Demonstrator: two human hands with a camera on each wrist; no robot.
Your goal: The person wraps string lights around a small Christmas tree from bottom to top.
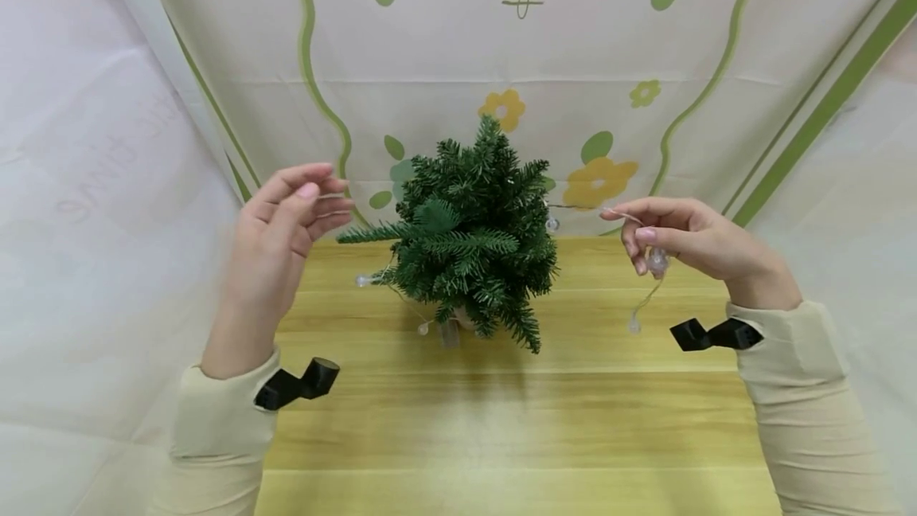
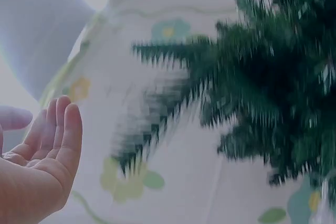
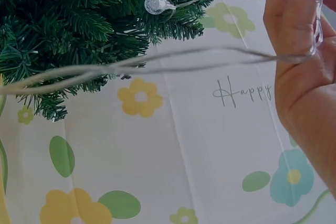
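A small artificial Christmas tree (image 1: 473, 237) stands mid-table, its lower left side circled by a thin string of lights with clear round bulbs (image 1: 423, 329). My right hand (image 1: 691, 237) is right of the tree and pinches the string lights (image 3: 210, 51) between thumb and fingers. One bulb (image 1: 657, 261) lies at those fingers, and another (image 1: 634, 325) dangles below. Between tree and hand, a bulb (image 3: 156, 3) hangs on the wire. Left of the tree, my left hand (image 1: 275, 221) holds nothing, fingers loosely bent, apart from a protruding branch (image 2: 152, 129). The tree hides the wire behind it.
The wooden table (image 1: 487, 428) extends toward me in front of the tree. Behind it rises a pale backdrop (image 1: 444, 30) printed with flowers and wavy green lines. White side panels (image 1: 86, 261) flank the table. Black straps (image 1: 297, 385) sit at both sleeve cuffs.
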